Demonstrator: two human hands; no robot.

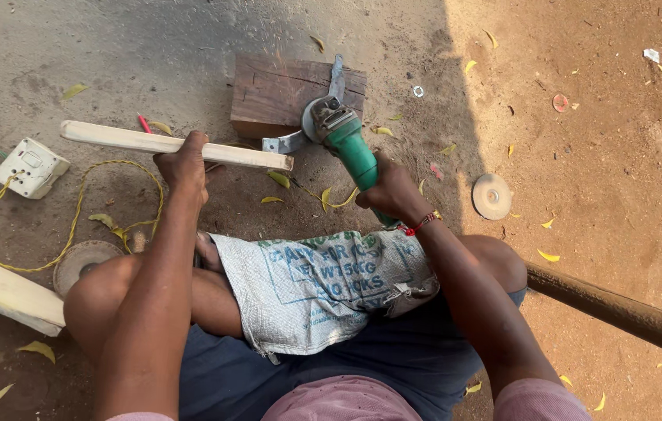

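Left hand (184, 162): closed over the handle (167, 144), gripping it from above, just left of the block (280, 92).
Handle: pale wooden shaft lying nearly level on the ground, running from far left of the block to its near left corner; the hand grips it past mid-length, toward the block end.
Tool head (300, 132): grey metal piece at the handle's block end, resting against the block's near edge, under the grinder's disc.
Block: dark wooden slab on the ground, ahead of both hands.
Grinder (346, 136): green body, grey head, lying across the block's near right corner; the disc guard meets the metal piece, and a few sparks show over the block.
Right hand (393, 191): wrapped fully round the grinder's green body, near side of the block; a red thread band sits at the wrist.
Sack (319, 284): grey woven sack spread over the lap, near side of the block, below both hands.
Switch box (31, 166): white, with yellow cord, far left of the block.
Loose disc (492, 196): on the ground, right of the block, just beyond the right hand.
Pole (619, 312): dark, round, far right and nearer than the block.
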